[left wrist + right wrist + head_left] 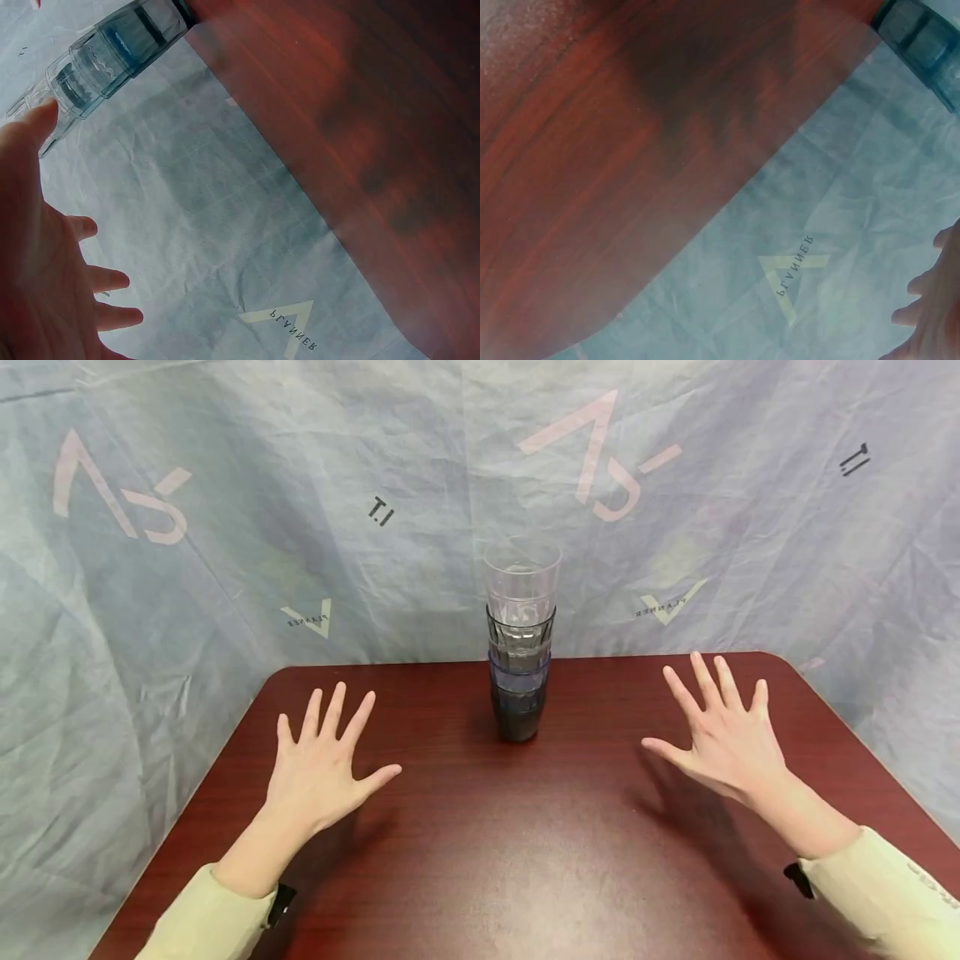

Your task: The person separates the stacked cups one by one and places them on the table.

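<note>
A stack of 4 nested tumblers (520, 647) stands upright at the far middle of the table (480, 843). The left hand (315, 768) and right hand (723, 739) hover on either side, fingers spread apart, holding nothing. Judged stage: before any grasp; lifting the clear top cup would need a closing reach inward. Wrist views cut the stack off, blurred.

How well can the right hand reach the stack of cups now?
Probably yes: the right hand is open, holding nothing, and only bare table lies between it and the stack of cups.
</note>
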`<state>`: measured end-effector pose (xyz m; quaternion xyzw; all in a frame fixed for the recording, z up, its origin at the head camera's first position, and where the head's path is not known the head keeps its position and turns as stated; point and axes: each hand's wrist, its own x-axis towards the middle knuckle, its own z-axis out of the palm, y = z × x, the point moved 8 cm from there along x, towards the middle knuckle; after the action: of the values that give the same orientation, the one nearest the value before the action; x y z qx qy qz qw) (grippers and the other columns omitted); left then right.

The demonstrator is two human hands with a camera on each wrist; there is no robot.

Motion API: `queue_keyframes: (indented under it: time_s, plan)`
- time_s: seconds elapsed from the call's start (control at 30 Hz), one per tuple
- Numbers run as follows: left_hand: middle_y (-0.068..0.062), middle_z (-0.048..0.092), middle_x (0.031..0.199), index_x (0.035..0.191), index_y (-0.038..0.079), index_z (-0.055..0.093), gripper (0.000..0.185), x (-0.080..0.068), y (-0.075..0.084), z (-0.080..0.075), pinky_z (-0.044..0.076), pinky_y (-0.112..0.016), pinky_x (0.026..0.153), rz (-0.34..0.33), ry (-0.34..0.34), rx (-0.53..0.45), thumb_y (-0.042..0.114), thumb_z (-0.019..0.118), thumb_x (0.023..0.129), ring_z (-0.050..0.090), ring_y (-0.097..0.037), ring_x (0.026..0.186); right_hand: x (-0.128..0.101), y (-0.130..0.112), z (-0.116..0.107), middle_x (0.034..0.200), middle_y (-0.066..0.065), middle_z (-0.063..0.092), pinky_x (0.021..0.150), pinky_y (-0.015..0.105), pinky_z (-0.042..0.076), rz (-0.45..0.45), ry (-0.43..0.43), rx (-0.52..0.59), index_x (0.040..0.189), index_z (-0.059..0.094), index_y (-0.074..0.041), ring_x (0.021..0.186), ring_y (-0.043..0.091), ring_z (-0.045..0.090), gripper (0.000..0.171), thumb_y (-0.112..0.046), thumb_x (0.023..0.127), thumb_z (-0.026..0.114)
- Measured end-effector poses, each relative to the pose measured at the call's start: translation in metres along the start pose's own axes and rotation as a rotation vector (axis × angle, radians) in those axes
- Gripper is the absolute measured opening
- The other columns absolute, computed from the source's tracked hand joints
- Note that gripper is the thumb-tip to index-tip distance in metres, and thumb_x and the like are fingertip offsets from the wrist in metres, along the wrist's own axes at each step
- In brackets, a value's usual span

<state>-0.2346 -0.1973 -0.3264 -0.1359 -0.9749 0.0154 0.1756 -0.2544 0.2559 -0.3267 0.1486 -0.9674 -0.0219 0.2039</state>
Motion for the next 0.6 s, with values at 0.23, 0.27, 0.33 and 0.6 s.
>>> queue_keyframes:
  time_s: [0.23, 0.27, 0.33, 0.6]
  plan:
    - [-0.015, 0.016, 0.159, 0.157, 0.029, 0.014, 0.1, 0.004, 0.002, -0.004, 0.007, -0.07, 0.104, 0.001, 0.014, 0.011, 0.084, 0.042, 0.079, 0.008, -0.04, 0.145, 0.01, -0.003, -0.009, 0.158, 0.022, 0.015, 0.101, 0.074, 0.003, -0.016, -0.001, -0.024, 0.155, 0.021, -0.016, 0.142, 0.043, 0.013, 0.099, -0.071, 0.08, 0.057]
    - [-0.016, 0.016, 0.159, 0.157, 0.029, 0.013, 0.1, 0.005, 0.002, -0.005, 0.007, -0.07, 0.104, 0.002, 0.015, 0.015, 0.084, 0.042, 0.079, 0.008, -0.04, 0.144, 0.012, -0.004, -0.01, 0.158, 0.022, 0.015, 0.101, 0.074, 0.003, -0.018, 0.0, -0.026, 0.155, 0.021, -0.016, 0.142, 0.043, 0.012, 0.099, -0.071, 0.08, 0.057]
    - [-0.016, 0.017, 0.159, 0.157, 0.028, 0.015, 0.1, 0.008, 0.003, -0.006, 0.007, -0.07, 0.104, 0.002, 0.017, 0.017, 0.084, 0.042, 0.078, 0.009, -0.04, 0.144, 0.016, -0.005, -0.014, 0.158, 0.022, 0.015, 0.101, 0.074, 0.005, -0.023, 0.003, -0.03, 0.155, 0.022, -0.016, 0.142, 0.043, 0.012, 0.099, -0.071, 0.08, 0.057]
    - [-0.015, 0.013, 0.16, 0.157, 0.026, 0.018, 0.102, 0.027, 0.015, -0.003, 0.007, -0.071, 0.104, 0.019, -0.002, 0.015, 0.086, 0.041, 0.078, 0.01, -0.04, 0.144, 0.034, -0.012, -0.03, 0.158, 0.02, 0.014, 0.099, 0.076, 0.008, -0.039, 0.035, -0.027, 0.154, 0.025, -0.015, 0.143, 0.042, 0.011, 0.098, -0.07, 0.08, 0.058]
